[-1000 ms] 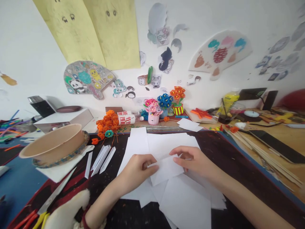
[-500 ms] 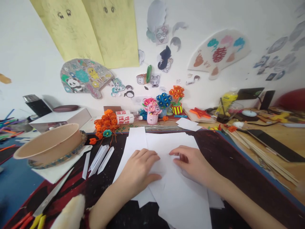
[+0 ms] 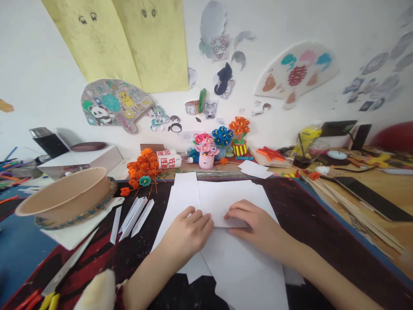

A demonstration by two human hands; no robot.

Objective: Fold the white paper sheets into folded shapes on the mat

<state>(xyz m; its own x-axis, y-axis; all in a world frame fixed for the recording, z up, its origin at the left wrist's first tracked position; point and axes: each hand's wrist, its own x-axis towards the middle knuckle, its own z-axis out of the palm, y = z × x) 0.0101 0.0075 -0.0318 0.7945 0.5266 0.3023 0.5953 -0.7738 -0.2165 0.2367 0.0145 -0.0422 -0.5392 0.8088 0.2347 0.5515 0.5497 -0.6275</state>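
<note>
White paper sheets (image 3: 245, 271) lie overlapped on the dark mat, with a smaller piece of white paper (image 3: 222, 206) on top between my hands. My left hand (image 3: 192, 228) is closed at the lower left edge of that piece, its fingers curled and pinching the paper. My right hand (image 3: 254, 228) grips the same edge further right, fingers above and thumb below. Folded white strips (image 3: 132, 219) rest on the mat to the left.
Scissors (image 3: 69, 262) and a tan bowl (image 3: 64, 193) are at the left. Orange pipe-cleaner flowers (image 3: 145, 165) and small flower pots (image 3: 206, 160) stand along the back. Wooden sticks (image 3: 358, 215) and a black phone-like slab (image 3: 374, 198) lie at the right.
Both hands have closed in on the paper, my left fingers curling and my right hand shifting slightly down and left. The lower edge of the small piece now shows raised between them.
</note>
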